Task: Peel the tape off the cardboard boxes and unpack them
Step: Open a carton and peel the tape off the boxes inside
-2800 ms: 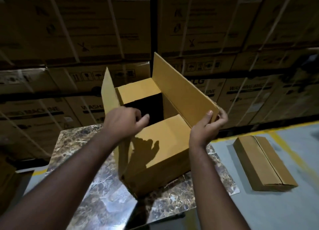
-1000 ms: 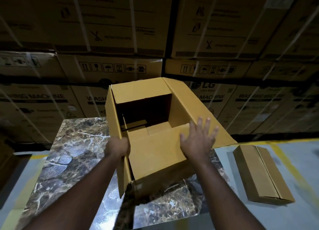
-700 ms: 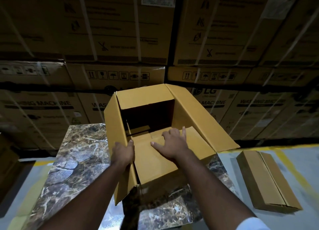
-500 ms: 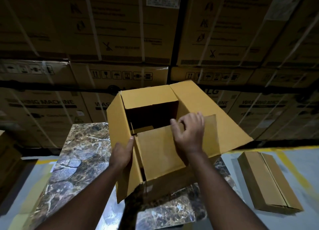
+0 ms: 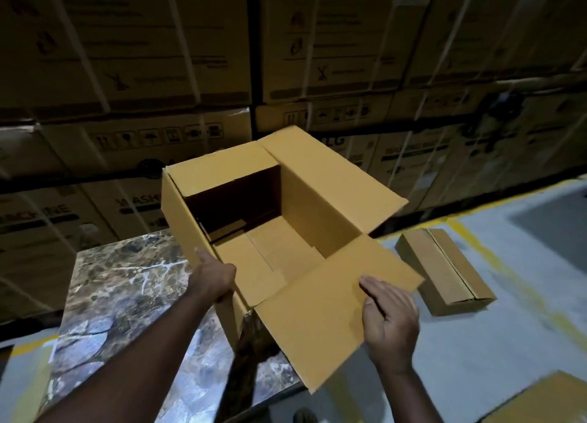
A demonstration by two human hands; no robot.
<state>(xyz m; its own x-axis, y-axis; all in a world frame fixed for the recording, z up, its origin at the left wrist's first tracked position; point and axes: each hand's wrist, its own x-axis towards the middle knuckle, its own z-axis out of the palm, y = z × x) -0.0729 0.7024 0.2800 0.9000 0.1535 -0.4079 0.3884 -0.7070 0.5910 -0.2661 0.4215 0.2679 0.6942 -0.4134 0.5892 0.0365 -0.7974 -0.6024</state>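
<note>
On the marble-patterned table [image 5: 120, 282], seen from the head camera, the open cardboard box [image 5: 276, 232] sits at the near right part of the top, straight ahead of both hands and just beyond them. Its long axis runs from near left to far right, and all four flaps are folded out. Inside, only the bottom panels and a dark strip at the far end show; whether anything remains to take out I cannot tell.

The left hand [image 5: 211, 278] is curled over the near left wall, fingers closed on the cardboard edge, forearm reaching in from the lower left. The right hand [image 5: 389, 319] lies spread and flat on the near flap [image 5: 330, 308], pressing it outward and down past the table edge, fingers pointing far left. Both hands touch the box; the left is nearer the opening, so reaching in likely falls to it while the right keeps the flap clear.

A second, closed small box [image 5: 444, 271] lies on the grey floor [image 5: 508, 327] to the right, well apart. Stacked cartons [image 5: 127, 57] fill the far side.
</note>
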